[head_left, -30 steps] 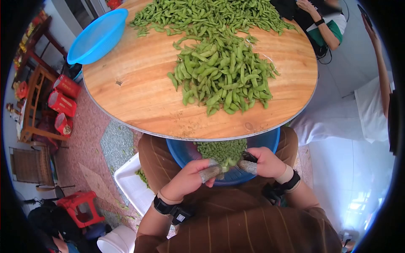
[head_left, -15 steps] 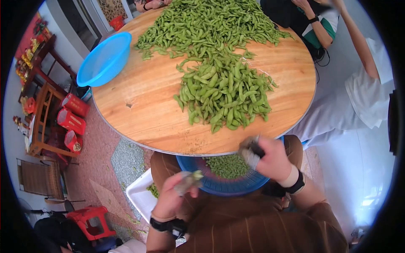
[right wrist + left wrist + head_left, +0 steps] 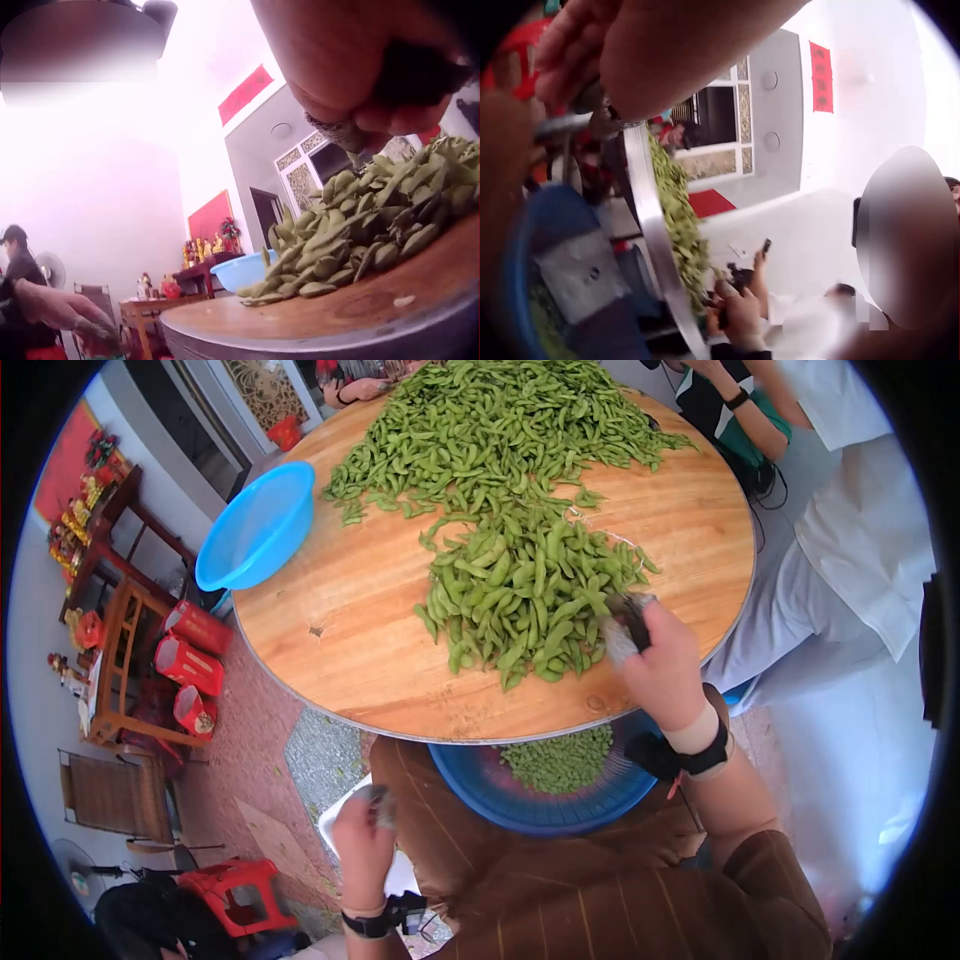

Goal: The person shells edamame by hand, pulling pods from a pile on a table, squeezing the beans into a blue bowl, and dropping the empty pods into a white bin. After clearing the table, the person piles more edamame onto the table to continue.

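Observation:
Over the right edge of the nearer pile of green pods, my right hand reaches with grey-wrapped fingers and a dark piece at the thumb. In the right wrist view, a wrapped fingertip of that hand meets the top of the pods; whether it pinches one is unclear. My left hand, blurred, hangs beside the lap above a white tray, its fingers relaxed and grey-wrapped, no pod visible in them. Shelled green beans lie in the blue basin under the table edge.
The round wooden table carries a larger pod pile at its far side and a light blue basin at far left. People stand or sit at the right and far edges. A red stool stands lower left.
Both hands came apart from above the blue basin. My right hand moved up to the pods on the table; my left moved down and left, and the green bit at its fingers is gone.

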### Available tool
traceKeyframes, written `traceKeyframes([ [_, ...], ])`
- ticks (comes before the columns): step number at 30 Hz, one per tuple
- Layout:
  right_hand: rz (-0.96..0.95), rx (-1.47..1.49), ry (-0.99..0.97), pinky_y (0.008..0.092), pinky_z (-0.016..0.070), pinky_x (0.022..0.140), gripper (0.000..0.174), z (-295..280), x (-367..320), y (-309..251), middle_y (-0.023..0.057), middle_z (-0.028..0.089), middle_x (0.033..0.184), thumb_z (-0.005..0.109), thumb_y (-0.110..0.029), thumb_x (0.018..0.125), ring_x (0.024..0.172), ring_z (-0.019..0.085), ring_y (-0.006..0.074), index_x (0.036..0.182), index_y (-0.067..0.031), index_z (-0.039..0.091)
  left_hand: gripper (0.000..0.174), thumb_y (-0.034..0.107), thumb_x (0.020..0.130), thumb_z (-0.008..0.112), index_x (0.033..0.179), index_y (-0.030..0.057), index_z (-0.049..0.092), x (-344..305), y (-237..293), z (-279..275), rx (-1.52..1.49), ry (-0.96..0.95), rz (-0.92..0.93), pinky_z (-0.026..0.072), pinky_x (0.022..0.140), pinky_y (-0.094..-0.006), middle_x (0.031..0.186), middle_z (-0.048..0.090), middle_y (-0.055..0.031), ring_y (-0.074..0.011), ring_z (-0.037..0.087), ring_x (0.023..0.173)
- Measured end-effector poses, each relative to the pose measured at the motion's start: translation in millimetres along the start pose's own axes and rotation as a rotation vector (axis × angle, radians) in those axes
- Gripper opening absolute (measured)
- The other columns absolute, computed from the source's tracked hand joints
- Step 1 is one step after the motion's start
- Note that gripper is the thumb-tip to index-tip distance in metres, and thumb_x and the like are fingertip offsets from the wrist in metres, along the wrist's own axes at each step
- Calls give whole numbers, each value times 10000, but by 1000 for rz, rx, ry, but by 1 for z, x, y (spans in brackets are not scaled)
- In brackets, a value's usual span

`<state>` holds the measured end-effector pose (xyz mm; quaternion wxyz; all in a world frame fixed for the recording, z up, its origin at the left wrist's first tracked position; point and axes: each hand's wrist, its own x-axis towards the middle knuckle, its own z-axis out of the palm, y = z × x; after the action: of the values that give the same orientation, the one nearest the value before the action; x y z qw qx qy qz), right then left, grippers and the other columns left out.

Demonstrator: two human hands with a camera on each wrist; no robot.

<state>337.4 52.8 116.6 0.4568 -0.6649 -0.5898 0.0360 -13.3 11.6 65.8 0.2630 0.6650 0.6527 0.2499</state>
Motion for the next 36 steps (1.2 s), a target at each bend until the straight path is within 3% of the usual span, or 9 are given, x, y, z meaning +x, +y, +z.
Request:
traceKeyframes([
  [4,132,182,-451,349,493,660,238,-37,-20,-18,153,621,817,656,-96,787,770,617,329,1015,-29,639,258,70,925,506,1159,-25,559,21,76,40,-519,-267,283,498,696,-252,1011,618,-100,-149,618,787],
  [6,-31,217,-539,350,493,663,232,-40,-31,-11,145,623,819,660,-95,781,769,617,329,1006,-39,643,247,97,951,464,1158,-11,546,29,102,58,-372,-212,547,480,648,-227,946,624,-83,-119,584,723],
  [7,-205,254,-613,350,494,666,226,-41,-37,-7,137,625,820,664,-93,775,768,616,329,996,-50,648,247,97,951,464,1158,-11,546,31,109,65,-372,-218,540,480,648,-227,946,624,-83,-119,584,723],
  [10,-187,240,-623,350,494,661,216,-43,-46,2,128,628,826,667,-106,784,756,620,308,992,-57,635,179,120,974,417,1024,22,558,35,126,72,-833,-989,96,391,543,-210,800,591,-20,-85,485,613],
  [12,-163,296,-580,346,494,644,206,-40,-53,9,123,628,815,658,-111,805,720,626,281,998,-47,624,162,110,966,432,1016,24,560,34,125,75,-904,-1002,28,386,542,-208,792,584,-19,-83,483,610],
  [17,507,794,-777,258,464,509,160,-37,-68,7,45,624,765,543,-136,902,572,565,72,1010,-20,556,135,80,945,477,1037,24,560,27,117,90,-978,-816,-45,390,559,-207,798,572,-13,-76,483,626],
  [24,125,644,-694,229,466,568,198,-23,-78,24,26,651,830,531,-92,875,690,604,69,1064,-37,561,240,-6,891,536,1131,9,540,22,114,104,-770,-673,153,461,687,-228,936,610,-34,-93,560,788],
  [29,428,775,-882,219,453,577,230,-36,-71,21,2,640,827,517,-104,888,712,581,64,1108,-48,553,276,-13,882,551,1158,1,539,21,119,102,-619,-680,206,478,810,-255,1017,628,-46,-110,592,919],
  [36,570,870,-937,211,439,548,268,-44,-68,20,-15,621,826,492,-108,905,662,545,60,1166,-57,531,256,-21,787,590,1042,1,603,18,121,107,-508,-478,314,491,654,-280,808,621,-108,-154,609,714],
])
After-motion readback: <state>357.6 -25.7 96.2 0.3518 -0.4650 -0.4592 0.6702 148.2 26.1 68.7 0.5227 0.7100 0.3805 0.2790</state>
